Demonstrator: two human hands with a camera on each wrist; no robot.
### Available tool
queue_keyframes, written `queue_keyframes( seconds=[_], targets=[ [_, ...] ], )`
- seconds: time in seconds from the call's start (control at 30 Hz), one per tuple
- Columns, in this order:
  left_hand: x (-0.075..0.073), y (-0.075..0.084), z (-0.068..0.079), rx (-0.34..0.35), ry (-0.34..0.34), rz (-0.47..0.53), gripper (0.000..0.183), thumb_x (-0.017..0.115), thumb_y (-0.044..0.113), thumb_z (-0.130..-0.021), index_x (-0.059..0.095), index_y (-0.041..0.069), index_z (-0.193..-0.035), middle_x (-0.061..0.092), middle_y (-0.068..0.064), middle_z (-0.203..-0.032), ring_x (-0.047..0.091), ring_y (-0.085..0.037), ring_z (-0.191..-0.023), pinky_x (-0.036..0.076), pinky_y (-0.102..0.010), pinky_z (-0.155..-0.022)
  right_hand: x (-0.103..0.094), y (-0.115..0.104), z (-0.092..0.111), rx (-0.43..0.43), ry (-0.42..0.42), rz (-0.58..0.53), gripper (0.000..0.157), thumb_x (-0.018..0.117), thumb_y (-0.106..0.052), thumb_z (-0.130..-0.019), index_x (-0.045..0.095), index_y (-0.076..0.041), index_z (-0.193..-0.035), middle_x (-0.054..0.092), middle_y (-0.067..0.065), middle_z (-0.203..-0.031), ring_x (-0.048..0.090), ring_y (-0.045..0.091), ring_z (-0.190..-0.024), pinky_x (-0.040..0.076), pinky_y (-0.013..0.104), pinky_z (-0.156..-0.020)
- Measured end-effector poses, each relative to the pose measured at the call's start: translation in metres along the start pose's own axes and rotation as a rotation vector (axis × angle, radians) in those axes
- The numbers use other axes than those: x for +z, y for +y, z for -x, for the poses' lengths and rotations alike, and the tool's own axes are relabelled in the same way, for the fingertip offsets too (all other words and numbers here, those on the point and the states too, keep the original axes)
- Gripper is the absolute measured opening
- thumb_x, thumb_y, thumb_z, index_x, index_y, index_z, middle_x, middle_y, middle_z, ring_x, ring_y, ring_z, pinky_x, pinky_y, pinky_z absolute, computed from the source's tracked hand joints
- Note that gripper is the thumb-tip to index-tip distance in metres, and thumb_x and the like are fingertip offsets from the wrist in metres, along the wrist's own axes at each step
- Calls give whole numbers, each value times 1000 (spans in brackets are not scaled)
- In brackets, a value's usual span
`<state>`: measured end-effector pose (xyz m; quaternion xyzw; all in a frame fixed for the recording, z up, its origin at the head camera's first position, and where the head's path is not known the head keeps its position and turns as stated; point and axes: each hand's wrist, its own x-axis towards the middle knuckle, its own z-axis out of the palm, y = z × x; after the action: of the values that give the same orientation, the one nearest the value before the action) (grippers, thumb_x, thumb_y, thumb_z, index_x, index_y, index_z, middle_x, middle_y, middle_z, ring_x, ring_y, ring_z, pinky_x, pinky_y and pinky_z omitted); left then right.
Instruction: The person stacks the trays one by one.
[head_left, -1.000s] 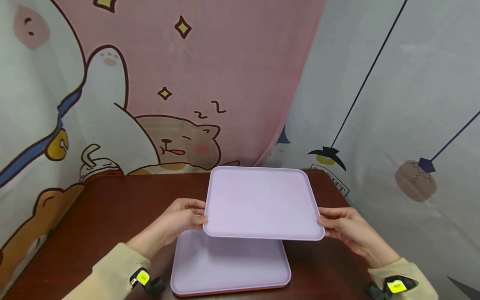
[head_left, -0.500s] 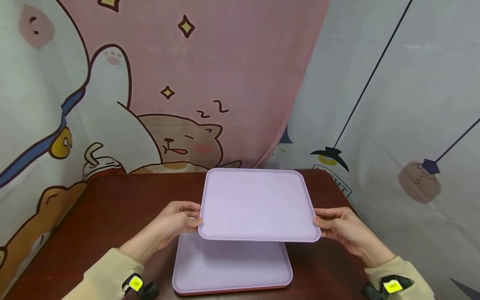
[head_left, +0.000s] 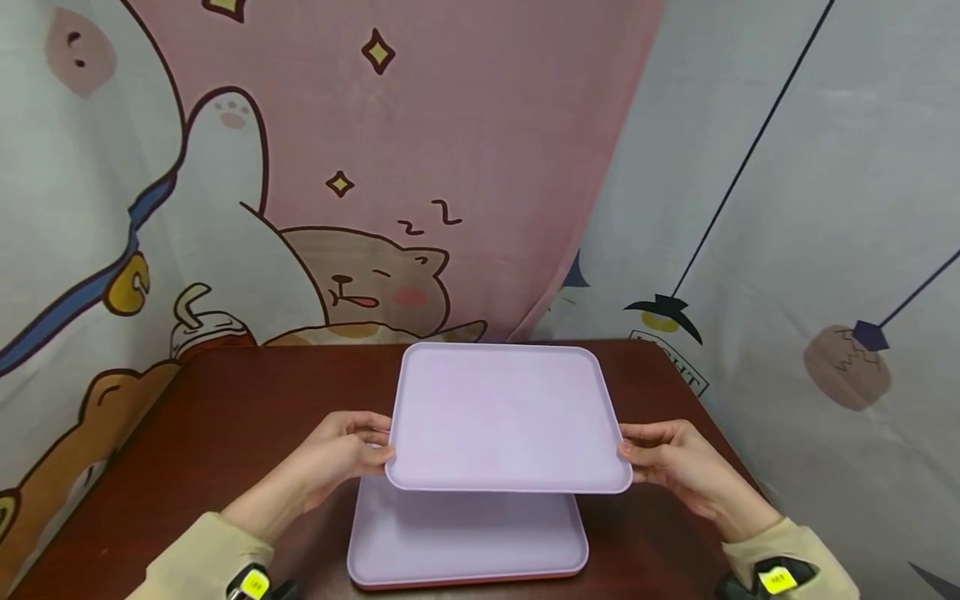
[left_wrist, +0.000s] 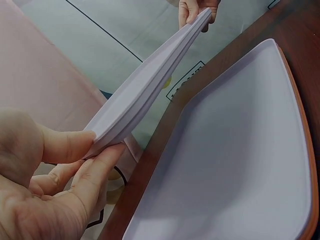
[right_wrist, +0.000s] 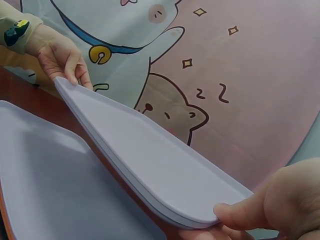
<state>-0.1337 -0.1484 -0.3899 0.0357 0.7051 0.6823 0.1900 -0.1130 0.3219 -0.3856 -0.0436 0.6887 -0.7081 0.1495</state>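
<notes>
Both hands hold up a thin stack of nested lilac trays (head_left: 506, 417), gripping it by its two short ends. At the left end, my left hand (head_left: 341, 454) has its thumb on the upper rim and fingers underneath. My right hand (head_left: 678, 467) pinches the right end the same way. Layered rims of the held trays (right_wrist: 145, 155) show in the right wrist view. Tilted, the stack hangs above another lilac tray (head_left: 468, 542) and hides that tray's far part. An orange-red edge (left_wrist: 306, 130) shows beneath the lower tray.
The lower tray lies on a dark red-brown table (head_left: 247, 417). Behind the table hangs a cartoon-printed cloth (head_left: 487, 167), with a pale cloth (head_left: 787, 208) along the right side. Each wrist wears a strapped device with a yellow label.
The held trays and both hands have moved left and slightly down, more squarely over the lower tray. The background has shifted a little to the right in view. Both grips stay the same.
</notes>
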Motion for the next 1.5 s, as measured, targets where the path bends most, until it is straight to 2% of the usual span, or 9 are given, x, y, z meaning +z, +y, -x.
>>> queue_keyframes(
  seconds=[0.2,0.53,1.5],
  targets=[
    [-4,-3,7,9,-17,22,41,68,-8,-93,55,-16,-132,67,-17,-107,67,-23,-93,61,-37,-82,4,3,1,10,-4,15,37,67,5,-99,62,16,-134,76,10,-112,74,20,-91,64,40,-79],
    [-8,-5,15,11,-7,27,39,71,-4,-92,58,-13,-127,69,-14,-104,68,-22,-91,61,-36,-83,12,5,1,9,-11,31,45,68,4,-99,53,21,-138,75,13,-114,74,21,-93,64,42,-81],
    [-20,-27,32,-1,-28,92,42,71,-4,-95,53,-17,-131,68,-14,-105,68,-22,-94,62,-41,-86,28,14,1,41,-36,21,48,70,4,-98,52,22,-138,76,13,-112,74,19,-89,64,39,-78]
  ],
)
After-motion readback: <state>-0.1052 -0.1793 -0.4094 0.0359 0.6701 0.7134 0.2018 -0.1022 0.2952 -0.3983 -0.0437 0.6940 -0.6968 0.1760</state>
